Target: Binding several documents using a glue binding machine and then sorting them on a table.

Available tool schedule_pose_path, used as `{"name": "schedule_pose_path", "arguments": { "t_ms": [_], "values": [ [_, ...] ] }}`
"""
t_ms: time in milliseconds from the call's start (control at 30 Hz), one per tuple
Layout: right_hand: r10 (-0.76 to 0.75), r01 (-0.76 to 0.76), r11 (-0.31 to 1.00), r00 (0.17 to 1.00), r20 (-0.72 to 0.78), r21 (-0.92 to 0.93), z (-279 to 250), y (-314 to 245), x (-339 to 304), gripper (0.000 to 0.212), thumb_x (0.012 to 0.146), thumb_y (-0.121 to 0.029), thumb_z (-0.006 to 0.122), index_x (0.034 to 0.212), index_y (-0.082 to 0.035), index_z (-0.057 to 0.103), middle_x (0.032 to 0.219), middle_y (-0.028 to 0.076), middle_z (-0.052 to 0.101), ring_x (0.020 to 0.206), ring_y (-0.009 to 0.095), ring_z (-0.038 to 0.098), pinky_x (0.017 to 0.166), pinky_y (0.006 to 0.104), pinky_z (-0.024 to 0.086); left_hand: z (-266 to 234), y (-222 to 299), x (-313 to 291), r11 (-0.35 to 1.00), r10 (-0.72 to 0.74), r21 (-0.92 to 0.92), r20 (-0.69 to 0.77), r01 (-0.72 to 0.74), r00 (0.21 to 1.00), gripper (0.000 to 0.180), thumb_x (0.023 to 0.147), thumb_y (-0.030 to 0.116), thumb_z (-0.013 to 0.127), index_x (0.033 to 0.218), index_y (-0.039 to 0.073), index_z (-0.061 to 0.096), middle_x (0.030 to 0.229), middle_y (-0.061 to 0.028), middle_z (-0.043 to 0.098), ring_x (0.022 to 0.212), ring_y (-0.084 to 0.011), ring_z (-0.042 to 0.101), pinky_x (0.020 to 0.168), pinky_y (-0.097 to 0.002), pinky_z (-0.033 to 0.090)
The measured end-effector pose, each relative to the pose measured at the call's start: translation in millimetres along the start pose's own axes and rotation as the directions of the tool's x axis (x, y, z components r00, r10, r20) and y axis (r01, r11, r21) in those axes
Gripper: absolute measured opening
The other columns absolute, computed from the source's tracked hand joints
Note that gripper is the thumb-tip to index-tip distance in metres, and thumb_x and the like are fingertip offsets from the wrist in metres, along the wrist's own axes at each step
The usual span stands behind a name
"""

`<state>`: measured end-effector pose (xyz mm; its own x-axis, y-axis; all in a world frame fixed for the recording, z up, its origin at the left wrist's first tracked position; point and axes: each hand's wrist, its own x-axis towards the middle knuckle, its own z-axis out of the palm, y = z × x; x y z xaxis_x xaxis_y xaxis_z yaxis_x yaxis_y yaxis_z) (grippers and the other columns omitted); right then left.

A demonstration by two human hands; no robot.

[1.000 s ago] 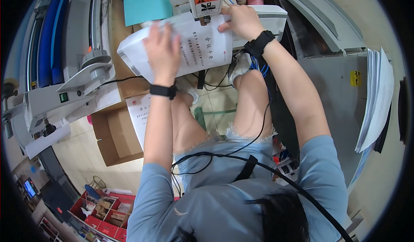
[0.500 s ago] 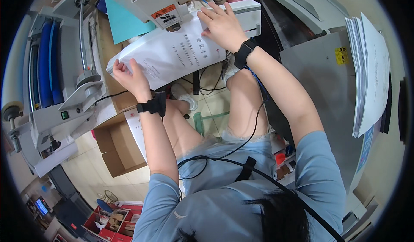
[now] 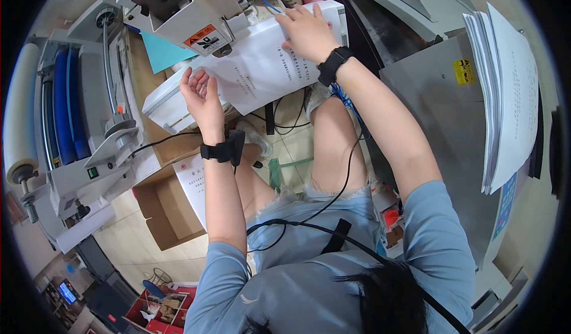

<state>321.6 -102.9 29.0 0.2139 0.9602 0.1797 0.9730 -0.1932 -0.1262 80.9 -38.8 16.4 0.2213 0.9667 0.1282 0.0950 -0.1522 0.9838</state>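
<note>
Across your lap, nearest you, runs a thin black cable [image 3: 333,223]. Beyond it on the left, an open-topped brown cardboard box [image 3: 157,200] sits low down, with a white printed sheet [image 3: 191,185] beside your left forearm, overlapping the box's right side. On your right, a thick upright bundle of white printed pages [image 3: 502,96] stands on the right side of a grey metal cabinet [image 3: 428,96].

Farther out, your left hand [image 3: 203,102] is raised at the left end of the white printed paper [image 3: 262,75], its fingers close together and softly curled, the thumb apart, pinching nothing; you cannot tell here whether it touches the paper. That paper lies across a long white machine bed [image 3: 169,105], its near edge reaching past the bed. Your right hand [image 3: 310,33] lies over the paper's far right part, palm down, fingers slightly spread.

Farther still, the white machine head [image 3: 190,13], bearing an orange warning label [image 3: 198,35], stands above the paper's far left part, and a flat teal sheet [image 3: 163,51] lies left of it.
</note>
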Motion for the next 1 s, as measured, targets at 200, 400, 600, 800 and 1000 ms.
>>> {"name": "schedule_pose_path", "arguments": {
  "t_ms": [200, 400, 600, 800, 1000],
  "values": [
    [-0.077, 0.08, 0.993, 0.996, -0.037, 0.092, 7.9, -20.7, 10.1, 0.067, 0.064, -0.041, 0.076, 0.122, -0.017, 0.052, 0.121, 0.004, 0.055, 0.121, 0.024, 0.044, 0.101, 0.0573, 0.026, -8.3, -1.5, 5.9, 0.972, 0.091, 0.21, 0.058, -0.102, 0.994, 0.043, 0.082, -0.001, 0.056, 0.124, 0.002, 0.046, 0.115, -0.0133, 0.056, 0.109, -0.0216, 0.053, 0.092, -0.033, 0.042],
    [-0.085, 0.094, 0.992, 0.991, -0.102, 0.089, 12.2, -18.3, 6.6, 0.076, 0.06, -0.047, 0.075, 0.125, -0.019, 0.051, 0.122, 0.001, 0.055, 0.12, 0.021, 0.045, 0.1, 0.0495, 0.027, 4.4, -6.6, 28.0, 0.317, 0.44, 0.799, 0.354, -0.511, 0.826, 0.035, 0.083, 0.021, 0.06, 0.115, 0.008, 0.055, 0.119, -0.0051, 0.056, 0.123, -0.0222, 0.044, 0.103, -0.0582, 0.022],
    [-0.132, 0.152, 0.985, 0.969, -0.207, 0.085, 17.6, -17.2, 4.3, 0.074, 0.058, -0.048, 0.075, 0.122, -0.019, 0.052, 0.116, 0.0, 0.056, 0.116, 0.021, 0.048, 0.096, 0.0514, 0.029, 1.3, -20.6, 26.3, 0.3, 0.46, 0.81, 0.341, -0.505, 0.82, 0.043, 0.081, 0.027, 0.065, 0.118, 0.009, 0.053, 0.118, -0.0035, 0.056, 0.118, -0.0206, 0.047, 0.103, -0.0593, 0.019],
    [-0.136, 0.151, 0.987, 0.971, -0.198, 0.059, 20.5, -18.4, 4.1, 0.075, 0.057, -0.049, 0.075, 0.122, -0.019, 0.052, 0.117, 0.0, 0.056, 0.115, 0.021, 0.048, 0.096, 0.0516, 0.029, 1.9, -24.6, 26.5, 0.357, 0.459, 0.802, 0.295, -0.479, 0.838, 0.044, 0.078, 0.028, 0.069, 0.116, 0.011, 0.055, 0.116, -0.0013, 0.057, 0.114, -0.0193, 0.05, 0.105, -0.0584, 0.016],
    [-0.097, 0.115, 0.99, 0.976, -0.195, 0.083, 14.1, -21.6, 6.2, 0.073, 0.055, -0.044, 0.078, 0.12, -0.017, 0.055, 0.117, 0.001, 0.058, 0.113, 0.022, 0.049, 0.097, 0.0458, 0.031, 3.9, -21.2, 29.3, 0.415, 0.475, 0.777, 0.258, -0.473, 0.841, 0.044, 0.075, 0.028, 0.07, 0.115, 0.014, 0.056, 0.116, 0.0004, 0.058, 0.113, -0.0188, 0.05, 0.105, -0.0584, 0.018]
  ]
}}
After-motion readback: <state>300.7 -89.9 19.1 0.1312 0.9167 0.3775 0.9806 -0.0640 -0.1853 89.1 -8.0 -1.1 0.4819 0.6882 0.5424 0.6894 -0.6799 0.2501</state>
